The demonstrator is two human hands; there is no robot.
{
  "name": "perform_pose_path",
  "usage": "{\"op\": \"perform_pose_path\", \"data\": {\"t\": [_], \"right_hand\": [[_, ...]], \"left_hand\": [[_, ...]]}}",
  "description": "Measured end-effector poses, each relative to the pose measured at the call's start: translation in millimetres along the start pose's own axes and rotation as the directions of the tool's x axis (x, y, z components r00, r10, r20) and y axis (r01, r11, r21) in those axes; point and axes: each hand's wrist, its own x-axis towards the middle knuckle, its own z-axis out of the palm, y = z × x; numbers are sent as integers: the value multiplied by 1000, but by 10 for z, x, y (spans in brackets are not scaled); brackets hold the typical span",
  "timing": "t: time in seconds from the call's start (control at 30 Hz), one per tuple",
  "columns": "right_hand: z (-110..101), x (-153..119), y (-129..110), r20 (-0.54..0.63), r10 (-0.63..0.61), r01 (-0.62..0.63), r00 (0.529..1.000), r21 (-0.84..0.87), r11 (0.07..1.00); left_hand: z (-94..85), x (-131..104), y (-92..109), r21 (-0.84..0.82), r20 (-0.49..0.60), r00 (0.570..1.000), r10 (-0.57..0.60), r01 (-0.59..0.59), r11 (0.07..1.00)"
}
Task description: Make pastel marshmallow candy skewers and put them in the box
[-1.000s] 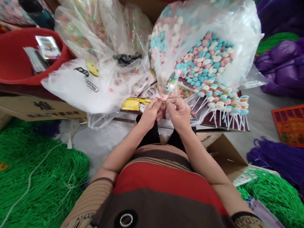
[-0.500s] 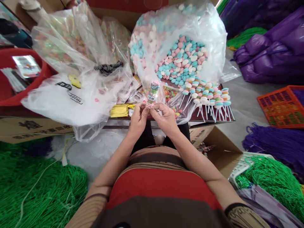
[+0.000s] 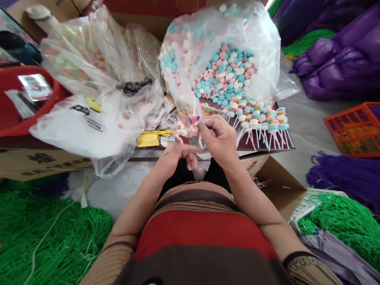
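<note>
My right hand [image 3: 219,138] is closed, its thumb and fingertips pinching a small clear printed packet [image 3: 193,122] with pink and blue on it. A thin white stick seems to rise from the packet's far end; its contents are too small to make out. My left hand [image 3: 176,156] is just to the left and lower, index finger stretched towards the right hand and the other fingers loosely bent, with nothing seen in it. Yellow twist ties [image 3: 148,138] lie on the table beyond my left hand. Marshmallow skewers [image 3: 258,114] on white sticks are piled to the right.
A big clear bag of pink, blue and white marshmallows [image 3: 227,71] lies behind my hands. Bags of ring candy [image 3: 77,51] and a red tub [image 3: 53,95] stand left. An open carton [image 3: 277,186], orange crate [image 3: 350,126] and green cord bundles [image 3: 344,221] are on the floor.
My left hand has let go of the packet and moved down a little, its fingers loosened. My right hand has shifted slightly right and up, still pinching the packet, which has turned.
</note>
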Motion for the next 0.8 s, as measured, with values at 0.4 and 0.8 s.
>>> {"op": "perform_pose_path", "data": {"t": [0.4,0.8], "right_hand": [[31,-83,7,49,-78,79,996,-21,997],[-270,-350,313,253,323,-403,912,405,820]], "left_hand": [[-149,90,45,16,73,990,-118,117,993],[55,106,-87,165,171,965,200,-228,960]]}}
